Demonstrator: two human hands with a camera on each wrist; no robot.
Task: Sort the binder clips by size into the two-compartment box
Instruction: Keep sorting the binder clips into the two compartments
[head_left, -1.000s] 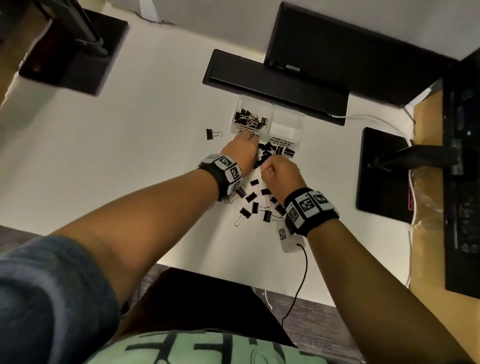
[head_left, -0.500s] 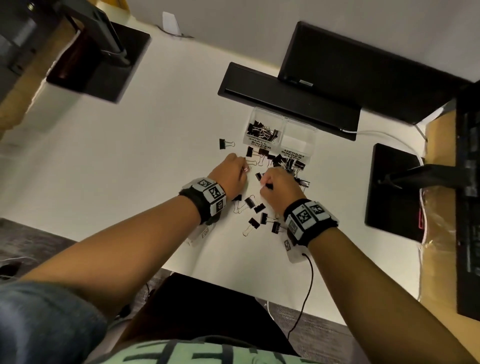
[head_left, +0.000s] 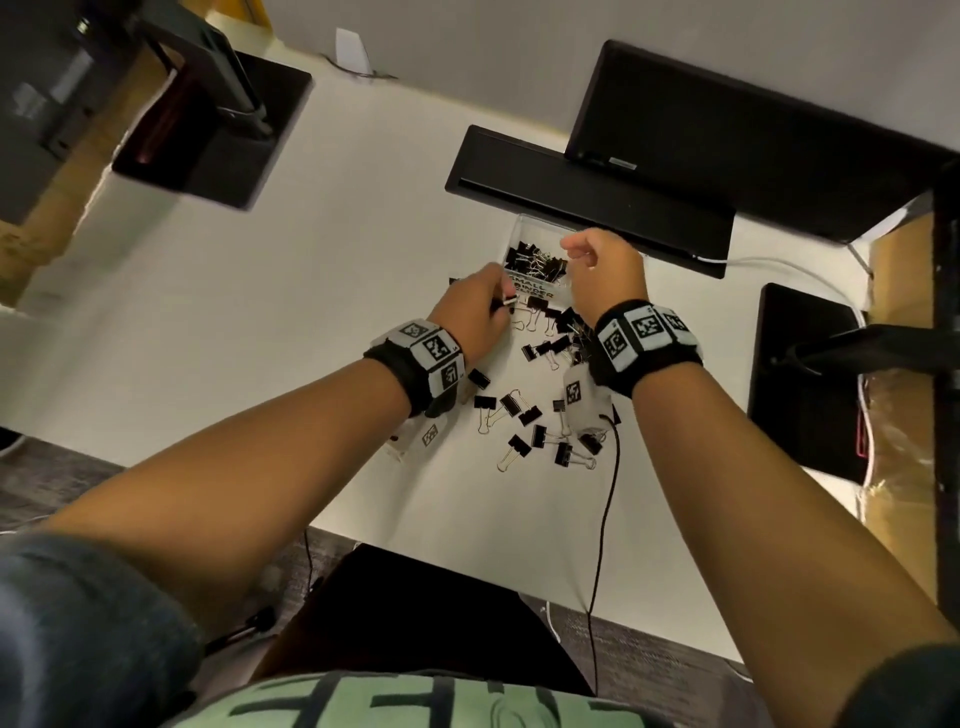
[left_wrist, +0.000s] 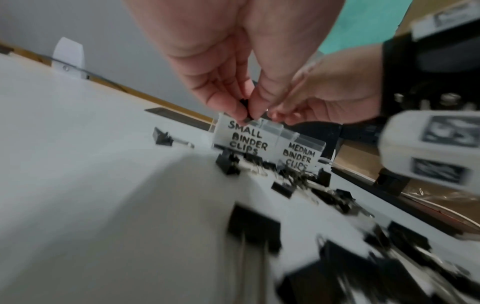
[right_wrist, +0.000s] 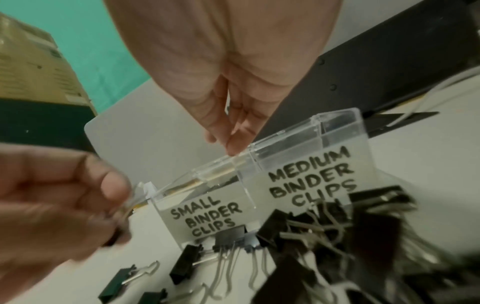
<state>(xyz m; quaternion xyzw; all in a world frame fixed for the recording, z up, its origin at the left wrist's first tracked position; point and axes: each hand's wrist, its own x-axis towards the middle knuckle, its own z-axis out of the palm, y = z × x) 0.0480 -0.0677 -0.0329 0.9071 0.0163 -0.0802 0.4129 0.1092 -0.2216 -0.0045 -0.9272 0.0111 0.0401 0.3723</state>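
A clear two-compartment box (head_left: 519, 228) stands at the back of the white desk, labelled SMALL BINDER CLIPS (left_wrist: 244, 139) and MEDIUM BINDER CLIPS (right_wrist: 311, 181). Several small black clips (head_left: 535, 260) lie in the small side. My left hand (head_left: 501, 304) pinches a small black binder clip (left_wrist: 245, 111) just in front of the small compartment. My right hand (head_left: 574, 249) hovers over the box by the divider, its fingertips (right_wrist: 235, 144) pointing down with nothing visible between them. It hides the medium side in the head view. Loose black clips (head_left: 540, 405) are scattered in front of the box.
A black bar (head_left: 587, 202) and a dark monitor (head_left: 727, 145) stand right behind the box. Black stand bases sit at the left (head_left: 223, 140) and right (head_left: 800, 374). A black cable (head_left: 605, 519) runs off the front edge. One lone clip (left_wrist: 162, 136) lies left of the box.
My right hand rose from the loose pile and moved forward over the box. My left hand lifted a small clip off the desk toward the small compartment.
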